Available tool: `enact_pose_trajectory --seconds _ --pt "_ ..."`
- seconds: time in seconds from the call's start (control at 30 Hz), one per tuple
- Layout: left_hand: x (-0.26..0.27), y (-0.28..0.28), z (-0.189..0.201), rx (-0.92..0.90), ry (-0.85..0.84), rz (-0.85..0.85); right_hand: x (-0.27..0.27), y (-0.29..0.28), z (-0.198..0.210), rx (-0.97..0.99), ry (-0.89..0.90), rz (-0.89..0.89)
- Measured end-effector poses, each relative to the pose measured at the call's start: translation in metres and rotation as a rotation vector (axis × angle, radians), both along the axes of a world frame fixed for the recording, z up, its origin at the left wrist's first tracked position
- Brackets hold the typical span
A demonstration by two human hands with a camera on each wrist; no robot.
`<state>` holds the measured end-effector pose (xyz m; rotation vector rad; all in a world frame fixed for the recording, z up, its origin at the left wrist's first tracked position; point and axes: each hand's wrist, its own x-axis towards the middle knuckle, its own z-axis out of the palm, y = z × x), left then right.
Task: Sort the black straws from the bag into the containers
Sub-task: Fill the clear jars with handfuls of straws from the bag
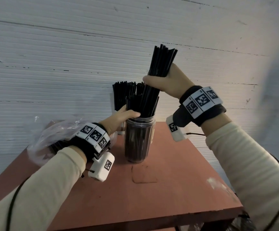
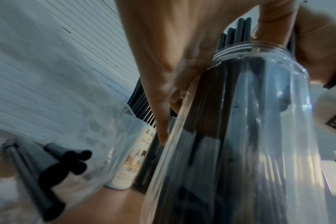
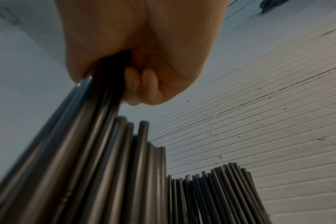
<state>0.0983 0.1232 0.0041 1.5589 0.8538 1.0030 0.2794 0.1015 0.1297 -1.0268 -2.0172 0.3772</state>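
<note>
A clear plastic jar (image 1: pixel 139 140) stands on the reddish table (image 1: pixel 152 197), partly filled with black straws. My left hand (image 1: pixel 127 116) grips the jar at its neck, thumb lying over the rim; in the left wrist view the fingers (image 2: pixel 163 75) run down the jar's (image 2: pixel 249 121) far side. My right hand (image 1: pixel 163 82) is fisted round a bundle of black straws (image 1: pixel 162 62), tilted, with its lower ends inside the jar's mouth. The right wrist view shows that fist (image 3: pixel 140 60) clamped on the bundle (image 3: pixel 77 144).
Behind the jar stands another container packed with upright black straws (image 1: pixel 122 92), its white labelled body (image 2: pixel 132 163) showing in the left wrist view. A clear plastic bag (image 1: pixel 52 134) with more straws lies at the table's left. A ribbed white wall runs close behind.
</note>
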Motion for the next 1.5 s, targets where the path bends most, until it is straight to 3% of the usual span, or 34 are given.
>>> enact_pose_trajectory --seconds 0.13,0.23,0.37,0.5,0.6,0.7,0.97,1.3,1.5 --pt "0.000 -0.007 -0.002 0.125 0.070 0.012 -0.010 0.000 -0.020 -0.083 -0.174 0.039" --pt "-0.005 -0.011 -0.002 0.085 0.060 0.009 -0.012 0.001 -0.039 -0.062 -0.137 0.087" --pt "-0.007 -0.017 -0.004 0.117 0.065 0.048 -0.006 0.002 -0.049 0.008 -0.072 0.015" --pt "-0.006 -0.026 -0.006 0.160 0.106 0.155 -0.011 -0.011 -0.037 0.182 0.078 -0.056" --pt "-0.003 -0.032 -0.005 0.201 0.106 0.172 -0.021 -0.017 -0.022 0.399 -0.003 -0.090" --pt "-0.001 -0.039 -0.004 0.201 0.071 0.206 -0.031 -0.017 -0.023 0.488 -0.103 -0.081" --pt "0.001 -0.043 -0.007 0.184 0.025 0.276 -0.030 -0.024 -0.072 0.474 -0.217 -0.098" --pt "0.002 -0.043 -0.007 0.251 0.165 0.274 -0.033 -0.034 -0.091 0.531 -0.244 -0.178" --pt "0.008 -0.044 -0.007 0.225 0.140 0.221 -0.034 -0.039 -0.095 0.534 -0.259 -0.197"
